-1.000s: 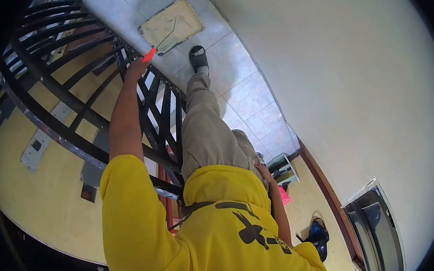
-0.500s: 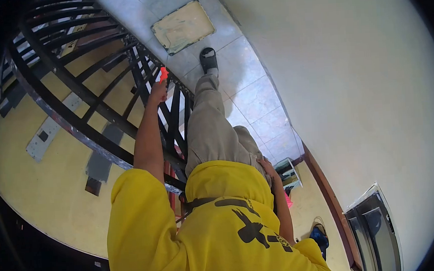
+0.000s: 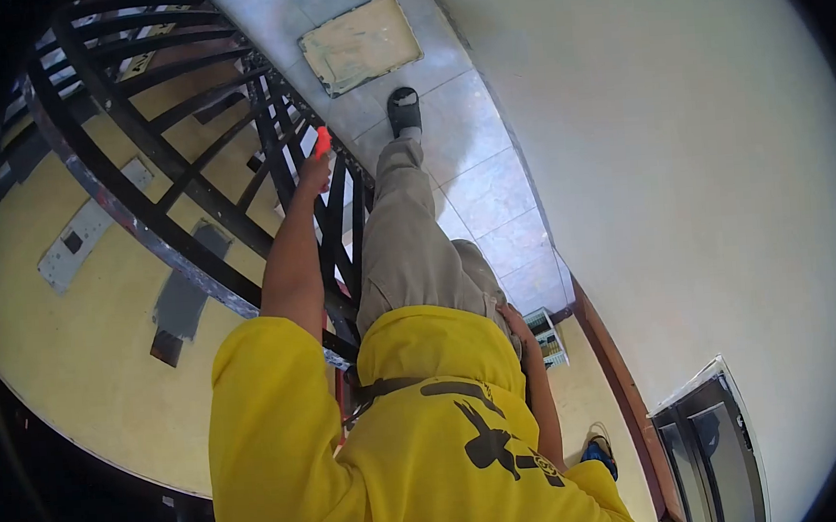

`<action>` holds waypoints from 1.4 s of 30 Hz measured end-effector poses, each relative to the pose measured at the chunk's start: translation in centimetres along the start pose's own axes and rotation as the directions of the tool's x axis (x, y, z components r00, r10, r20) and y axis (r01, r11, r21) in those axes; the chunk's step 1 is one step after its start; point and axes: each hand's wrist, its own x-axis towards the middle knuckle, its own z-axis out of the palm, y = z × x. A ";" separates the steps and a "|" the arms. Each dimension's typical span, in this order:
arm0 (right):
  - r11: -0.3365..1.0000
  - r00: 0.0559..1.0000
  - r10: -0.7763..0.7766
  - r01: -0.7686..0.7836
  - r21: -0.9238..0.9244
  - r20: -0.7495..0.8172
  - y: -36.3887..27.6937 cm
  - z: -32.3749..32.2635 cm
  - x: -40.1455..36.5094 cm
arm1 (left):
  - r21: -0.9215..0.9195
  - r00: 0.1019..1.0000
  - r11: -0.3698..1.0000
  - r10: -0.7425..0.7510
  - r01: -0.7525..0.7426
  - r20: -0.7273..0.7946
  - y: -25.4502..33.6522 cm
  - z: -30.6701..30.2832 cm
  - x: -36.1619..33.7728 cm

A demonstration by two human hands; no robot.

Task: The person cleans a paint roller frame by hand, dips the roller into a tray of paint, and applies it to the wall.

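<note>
My left hand [image 3: 314, 176] is closed around a bright orange-red object [image 3: 323, 140], which sticks up out of the fist like a handle; its other end is hidden. That hand is close beside the black metal railing [image 3: 272, 141]. Against the side of my grey trousers [image 3: 407, 233] rests my right hand [image 3: 518, 324], its fingers laid on the thigh near the pocket. In front of my foot, in a black slipper [image 3: 404, 113], a rectangular cream-coated tray [image 3: 362, 44] lies on the tiles.
Pale floor tiles [image 3: 480, 185] run between the railing and a plain wall [image 3: 641, 152]. Beyond the bars is a yellowish lower surface [image 3: 88, 348]. A small rack [image 3: 545, 339] is behind my right hand, and a dark framed panel [image 3: 712, 444] is at lower right.
The view has shifted slightly. My left hand with the orange-red object appears a little further right; my right hand stays on the thigh. The tray has slid slightly up and right in view.
</note>
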 end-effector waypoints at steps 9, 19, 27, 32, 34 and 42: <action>1.000 1.000 0.026 -0.026 0.016 0.005 -2.9 -0.2 -0.8 | -0.228 0.995 0.973 -0.022 0.043 0.096 1.4 0.6 3.2; 0.995 0.995 0.088 -0.090 -0.045 -0.050 -5.6 0.2 -1.8 | -0.311 0.977 0.941 -0.068 0.130 0.202 -1.5 3.3 -0.6; 0.998 0.996 0.018 -0.022 -0.052 -0.090 -5.0 0.1 -1.7 | -0.471 0.949 0.862 -0.035 0.187 0.314 -1.5 2.0 1.9; 0.998 0.998 -0.010 0.007 -0.055 -0.058 -3.3 -0.1 0.1 | -0.231 0.993 0.965 -0.112 0.119 0.046 -3.2 4.6 -3.6; 0.999 0.998 0.007 -0.009 -0.031 -0.059 -3.3 -0.2 0.6 | -0.128 0.997 0.990 -0.058 0.052 -0.041 -3.3 5.2 -3.7; 0.998 0.997 -0.009 0.003 -0.067 -0.080 -3.2 -0.6 1.3 | 0.495 0.875 0.860 0.331 -0.124 -0.354 -0.3 7.8 -2.8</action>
